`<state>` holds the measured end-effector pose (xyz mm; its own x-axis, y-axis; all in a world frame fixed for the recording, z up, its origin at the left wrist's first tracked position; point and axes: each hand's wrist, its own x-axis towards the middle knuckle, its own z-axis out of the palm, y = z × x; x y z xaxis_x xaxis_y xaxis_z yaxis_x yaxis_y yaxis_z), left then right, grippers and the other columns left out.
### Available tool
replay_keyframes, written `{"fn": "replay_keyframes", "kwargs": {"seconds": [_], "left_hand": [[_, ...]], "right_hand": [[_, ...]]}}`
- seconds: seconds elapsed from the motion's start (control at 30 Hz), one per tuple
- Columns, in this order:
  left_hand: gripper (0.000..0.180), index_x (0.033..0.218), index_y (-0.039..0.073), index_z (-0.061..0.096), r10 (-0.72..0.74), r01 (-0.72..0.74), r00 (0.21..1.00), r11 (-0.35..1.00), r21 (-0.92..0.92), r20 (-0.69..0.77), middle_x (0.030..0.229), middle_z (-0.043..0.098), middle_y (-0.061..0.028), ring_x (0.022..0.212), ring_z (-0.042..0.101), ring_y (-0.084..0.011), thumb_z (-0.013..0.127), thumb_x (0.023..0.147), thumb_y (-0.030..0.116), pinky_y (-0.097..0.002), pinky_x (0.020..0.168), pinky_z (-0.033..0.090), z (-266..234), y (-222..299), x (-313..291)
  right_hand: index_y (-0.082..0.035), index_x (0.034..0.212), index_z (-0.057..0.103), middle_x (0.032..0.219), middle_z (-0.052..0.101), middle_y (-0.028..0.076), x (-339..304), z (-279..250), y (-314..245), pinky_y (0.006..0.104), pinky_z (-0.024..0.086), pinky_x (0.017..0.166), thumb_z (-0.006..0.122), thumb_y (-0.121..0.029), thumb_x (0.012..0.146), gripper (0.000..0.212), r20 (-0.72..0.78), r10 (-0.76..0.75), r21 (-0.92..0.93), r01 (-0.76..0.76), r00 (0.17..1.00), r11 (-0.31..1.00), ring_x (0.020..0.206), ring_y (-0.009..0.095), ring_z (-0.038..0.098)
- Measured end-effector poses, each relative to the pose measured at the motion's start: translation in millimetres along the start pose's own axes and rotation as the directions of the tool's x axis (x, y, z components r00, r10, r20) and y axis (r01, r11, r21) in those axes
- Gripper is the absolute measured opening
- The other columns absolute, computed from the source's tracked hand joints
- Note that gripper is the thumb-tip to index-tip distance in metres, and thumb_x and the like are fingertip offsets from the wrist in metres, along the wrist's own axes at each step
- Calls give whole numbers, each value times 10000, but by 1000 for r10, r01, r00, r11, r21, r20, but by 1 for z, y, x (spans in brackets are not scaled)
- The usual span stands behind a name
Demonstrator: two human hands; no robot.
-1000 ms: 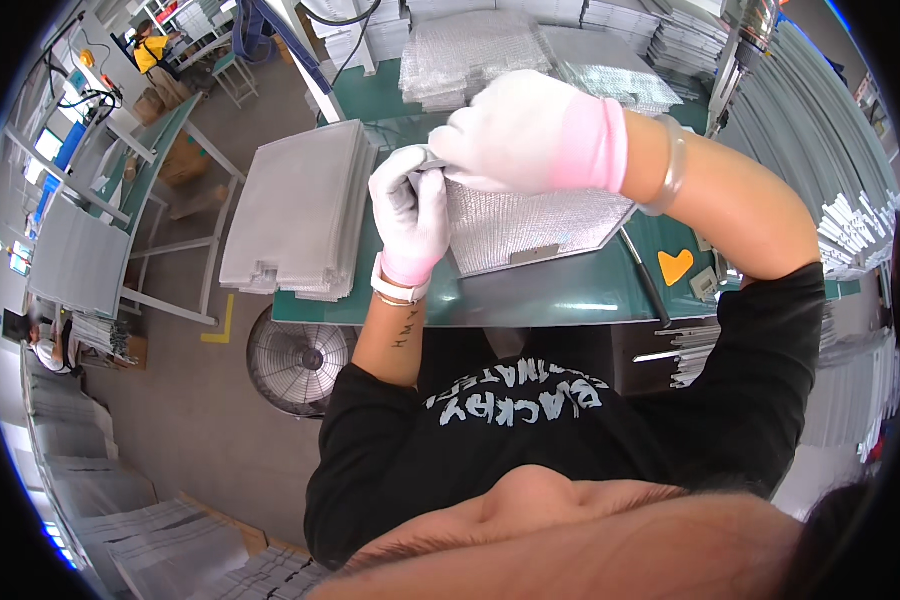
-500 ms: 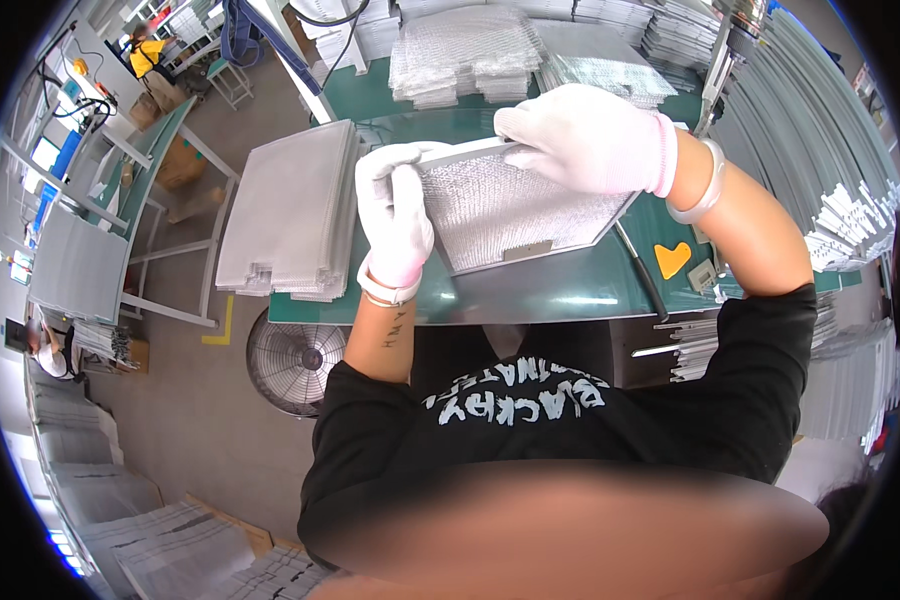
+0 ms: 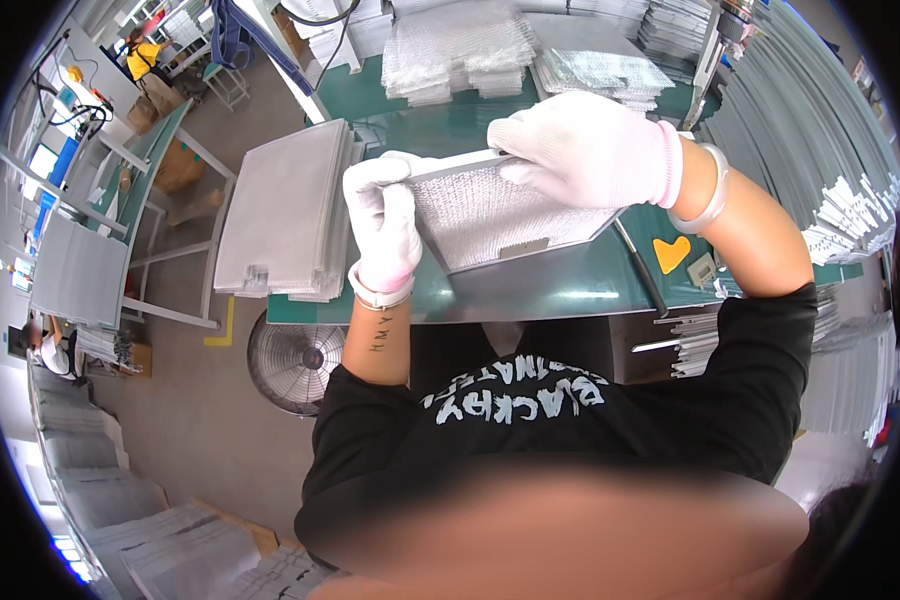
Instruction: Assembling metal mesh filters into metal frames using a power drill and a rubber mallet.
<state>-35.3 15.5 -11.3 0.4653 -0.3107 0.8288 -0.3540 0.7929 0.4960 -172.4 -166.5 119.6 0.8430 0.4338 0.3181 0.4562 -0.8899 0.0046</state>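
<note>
A metal mesh filter panel in a thin silver frame is held tilted over the green table, its lower edge toward me. My left hand, in a white glove, is closed on the frame's upper left corner. My right hand, gloved too, has its fingers closed over the frame's upper edge; it hides the upper right part of the panel. To the right of the panel lie a black-handled tool, a flat yellow piece and a small grey device.
A stack of flat pale panels stands at the table's left. Mesh sheets are piled at the back. Long frame strips fill the right side. A floor fan stands below the table's left edge. Distant people are at the left.
The panel has come slightly left and its upper edge has dipped, so the mesh looks more foreshortened. My left hand has shifted a little left, and my right hand is slightly lower.
</note>
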Motion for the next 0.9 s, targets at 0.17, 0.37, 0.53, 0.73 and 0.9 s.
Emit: {"fn": "replay_keyframes", "kwargs": {"seconds": [0.17, 0.37, 0.53, 0.73, 0.9], "left_hand": [[223, 1190, 28, 450, 154, -133, 986, 960, 247, -67, 1065, 595, -160, 933, 599, -169, 418, 980, -42, -297, 865, 484, 8, -11, -7], [288, 1238, 9, 465, 228, -150, 965, 887, 436, -130, 1116, 573, -108, 921, 579, -132, 436, 960, -57, -268, 858, 469, -9, -33, -10], [296, 1258, 10, 473, 134, -60, 985, 858, 511, -108, 1168, 532, -96, 994, 541, -133, 452, 965, -33, -283, 918, 441, -8, -32, 2], [227, 1213, 23, 458, 284, -64, 944, 654, 754, -166, 1076, 532, -134, 920, 561, -202, 438, 1033, 160, -315, 856, 472, 0, 2, -6], [155, 1090, 82, 466, 192, -176, 962, 979, 101, -192, 776, 506, -82, 569, 480, -208, 473, 1012, 216, -336, 508, 416, -42, 13, -14]], "right_hand": [[-26, 945, 575, 762, 609, 176, -17, -12, -2, 452, 526, 655, 608, -124, 836, 151, -2, 78, -33, -78, 997, 996, 723, 372, 639], [-15, 1131, 650, 987, 665, 198, -85, -51, 42, 383, 534, 836, 660, -184, 821, 354, 109, 272, 18, -276, 956, 961, 919, 327, 665], [7, 1160, 645, 1020, 665, 94, -123, -17, 57, 291, 503, 829, 665, -174, 887, 328, -148, 488, 329, -422, 860, 845, 899, 143, 616], [0, 1153, 618, 1027, 674, 144, -126, 18, -36, 337, 530, 843, 634, -62, 876, 284, -524, 501, 435, -290, 689, 853, 923, 229, 671], [-45, 865, 610, 604, 522, 67, -92, 25, -136, 428, 415, 437, 631, -32, 736, 131, -505, -35, 429, 286, 863, 857, 472, 292, 527]]}}
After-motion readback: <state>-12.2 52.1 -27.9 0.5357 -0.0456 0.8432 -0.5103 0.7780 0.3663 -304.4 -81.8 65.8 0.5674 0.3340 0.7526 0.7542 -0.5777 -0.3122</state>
